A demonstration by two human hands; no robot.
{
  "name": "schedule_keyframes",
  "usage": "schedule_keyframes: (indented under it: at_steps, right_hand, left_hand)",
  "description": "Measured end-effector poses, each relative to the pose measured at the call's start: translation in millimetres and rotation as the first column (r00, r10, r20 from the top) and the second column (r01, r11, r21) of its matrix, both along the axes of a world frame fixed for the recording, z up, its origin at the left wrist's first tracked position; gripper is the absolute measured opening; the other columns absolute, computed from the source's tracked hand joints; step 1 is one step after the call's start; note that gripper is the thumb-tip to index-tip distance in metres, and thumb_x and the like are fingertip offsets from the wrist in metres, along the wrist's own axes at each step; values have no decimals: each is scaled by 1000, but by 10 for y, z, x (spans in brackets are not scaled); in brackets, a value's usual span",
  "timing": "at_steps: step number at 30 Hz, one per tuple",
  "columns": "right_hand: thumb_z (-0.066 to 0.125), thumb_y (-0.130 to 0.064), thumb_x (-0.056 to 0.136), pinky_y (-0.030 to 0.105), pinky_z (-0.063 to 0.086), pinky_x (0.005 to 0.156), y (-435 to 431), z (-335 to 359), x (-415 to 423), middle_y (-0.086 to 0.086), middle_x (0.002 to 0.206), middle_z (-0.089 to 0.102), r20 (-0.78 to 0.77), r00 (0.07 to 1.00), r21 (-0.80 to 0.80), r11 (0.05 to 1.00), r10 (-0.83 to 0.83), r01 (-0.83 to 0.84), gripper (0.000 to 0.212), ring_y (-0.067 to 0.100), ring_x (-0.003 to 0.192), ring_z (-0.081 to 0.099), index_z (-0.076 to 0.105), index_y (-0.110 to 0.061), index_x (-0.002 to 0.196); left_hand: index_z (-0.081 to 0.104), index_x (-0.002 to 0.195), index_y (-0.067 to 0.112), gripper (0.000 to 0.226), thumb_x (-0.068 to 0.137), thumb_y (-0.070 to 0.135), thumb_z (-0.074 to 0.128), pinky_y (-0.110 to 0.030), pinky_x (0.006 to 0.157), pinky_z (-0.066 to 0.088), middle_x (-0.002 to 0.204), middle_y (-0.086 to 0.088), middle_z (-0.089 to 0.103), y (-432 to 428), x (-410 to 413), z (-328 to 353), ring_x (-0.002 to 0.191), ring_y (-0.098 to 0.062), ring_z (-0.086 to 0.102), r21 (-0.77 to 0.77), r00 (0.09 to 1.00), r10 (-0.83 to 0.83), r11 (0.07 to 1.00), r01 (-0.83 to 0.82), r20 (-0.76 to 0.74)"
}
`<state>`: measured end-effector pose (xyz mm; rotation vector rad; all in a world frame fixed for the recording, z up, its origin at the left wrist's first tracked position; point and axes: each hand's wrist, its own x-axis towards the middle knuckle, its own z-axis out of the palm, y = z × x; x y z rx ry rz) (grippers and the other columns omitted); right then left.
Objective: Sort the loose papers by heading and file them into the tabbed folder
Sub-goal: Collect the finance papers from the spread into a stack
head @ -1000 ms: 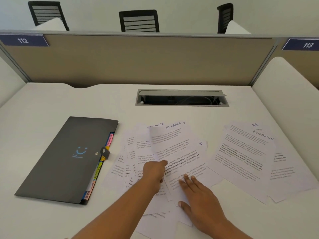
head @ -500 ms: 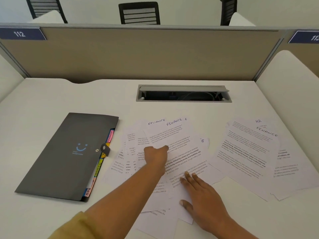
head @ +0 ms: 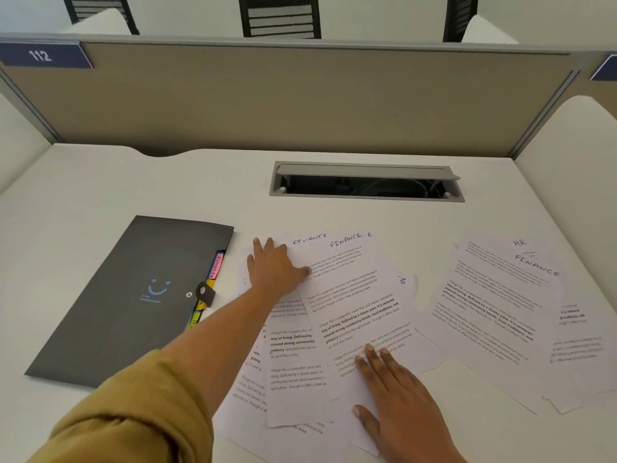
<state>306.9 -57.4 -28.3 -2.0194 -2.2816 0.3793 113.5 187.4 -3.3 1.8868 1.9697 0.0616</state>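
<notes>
Papers (head: 354,295) outside folder (head: 133,295) (coloured tabs (head: 216,266))

Dark grey tabbed folder (head: 133,295) closed, flat at left; loose printed papers (head: 350,312) fanned, overlapping beside it.

Soft, even light from overhead; bright, not harsh. White desk (head: 100,195) slightly washed out, no hard glare. Faint blurred shadows under left hand (head: 273,269) and its forearm, under right hand (head: 400,406), along paper edges. Darker shadow band at foot of partition (head: 300,95). Cable slot (head: 367,187) near black inside. Folder (head: 133,295) matte, dull sheen only. Wide-angle bend: partition top bows, corners stretch. Print on papers (head: 500,312) at far right smeared, soft; mid-pile print sharper.
</notes>
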Motion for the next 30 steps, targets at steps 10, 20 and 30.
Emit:
schedule_keyframes:
  at_steps: [10,20,30]
  right_hand:
    - [29,-59,94,31,33,105,-2,-4,16,-1,148,50,-42,999,-94,995,16,-20,64,18,135,45,54,-21,140]
    - [67,-49,83,41,28,118,709,575,512,-12,158,29,-548,756,-12,907,-359,421,77,13,143,30,33,-28,149]
    - [77,-32,69,29,60,69,1125,1072,602,3,87,78,-907,239,-206,862,-346,464,31,25,84,74,69,-14,93]
  left_hand:
    - [65,88,25,6,85,23,70,-43,105,43,149,-4,45,18,51,3,140,-23,37,81,896,163,973,-215,412]
    - [65,81,14,11,86,6,70,-18,64,54,78,-2,75,-624,109,701,75,-12,70,54,438,63,967,-248,897]
    - [61,83,9,18,72,13,74,-26,60,57,73,-4,73,-700,-108,1249,70,-18,72,-110,-30,106,933,-342,994]
